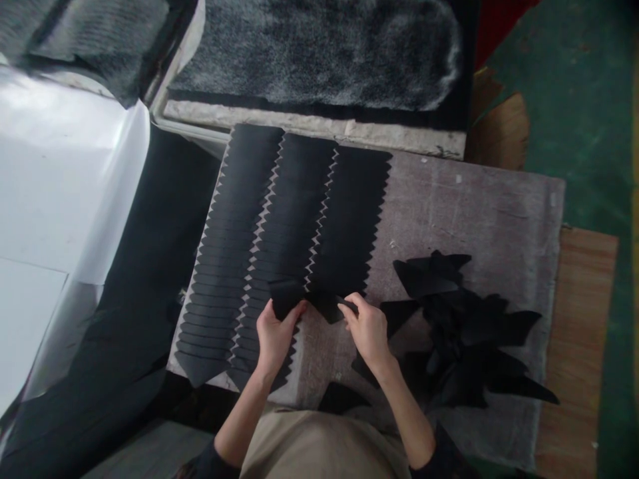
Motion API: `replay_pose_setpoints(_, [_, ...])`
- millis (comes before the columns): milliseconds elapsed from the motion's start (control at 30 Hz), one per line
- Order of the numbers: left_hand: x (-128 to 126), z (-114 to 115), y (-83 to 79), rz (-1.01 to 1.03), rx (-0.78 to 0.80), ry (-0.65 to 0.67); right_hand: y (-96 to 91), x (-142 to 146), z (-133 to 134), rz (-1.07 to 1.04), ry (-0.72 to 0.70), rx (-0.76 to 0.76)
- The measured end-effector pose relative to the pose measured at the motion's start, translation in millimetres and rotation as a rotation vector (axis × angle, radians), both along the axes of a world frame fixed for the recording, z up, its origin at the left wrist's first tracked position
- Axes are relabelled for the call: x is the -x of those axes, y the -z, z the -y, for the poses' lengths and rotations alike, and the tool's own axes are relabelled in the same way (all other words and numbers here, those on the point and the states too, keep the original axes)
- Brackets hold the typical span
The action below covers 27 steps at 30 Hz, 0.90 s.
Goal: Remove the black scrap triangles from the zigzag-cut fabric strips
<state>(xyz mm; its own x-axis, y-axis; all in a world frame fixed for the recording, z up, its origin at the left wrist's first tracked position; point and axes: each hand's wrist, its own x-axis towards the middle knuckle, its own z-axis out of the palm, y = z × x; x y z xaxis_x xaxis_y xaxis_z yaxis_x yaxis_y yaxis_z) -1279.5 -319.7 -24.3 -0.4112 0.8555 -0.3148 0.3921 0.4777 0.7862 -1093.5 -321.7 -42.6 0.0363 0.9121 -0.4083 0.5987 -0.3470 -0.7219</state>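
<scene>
My left hand [275,330] and my right hand [366,327] both pinch one black pointed fabric piece [312,299], stretched between them just above the grey board [479,213]. It hovers at the near end of the third row of overlapped black pieces [349,219]. Two longer rows [239,253] lie to the left, their pointed ends forming zigzag edges. A loose heap of black pointed pieces [464,326] lies right of my right hand.
A grey furry mat [319,46] lies beyond the board. White sheeting [60,179] and black cloth [134,286] cover the left. A wooden panel [579,346] and green floor [584,100] are at the right.
</scene>
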Motion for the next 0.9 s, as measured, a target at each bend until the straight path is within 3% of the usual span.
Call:
replay_pose_setpoints(300, [-1, 12, -3.3, 0.253, -0.023, -0.159, -1.7, -4, -5, -0.035, -0.008, 0.047])
replay_pose_setpoints(533, [0, 22, -1.6, 0.175, -0.018, -0.146, -3.9, -1, -8, -0.092, 0.078, 0.130])
replay_pose_setpoints(600, [3, 26, 2.1, 0.018, -0.033, -0.039, -3.6, 0, -8, -0.082, 0.075, 0.135])
replay_pose_setpoints(700, [7, 30, 8.5, -0.217, -0.091, 0.273, -1.5, -1, -7, -0.058, 0.052, 0.141])
replay_pose_setpoints(800, [7, 29, 15.7, -0.277, -0.224, 0.626, 1.7, -1, -6, -0.020, 0.018, 0.129])
replay_pose_setpoints(900, [4, 27, 22.9, -0.410, -0.332, 0.828, 1.5, -2, -6, 0.030, -0.009, 0.123])
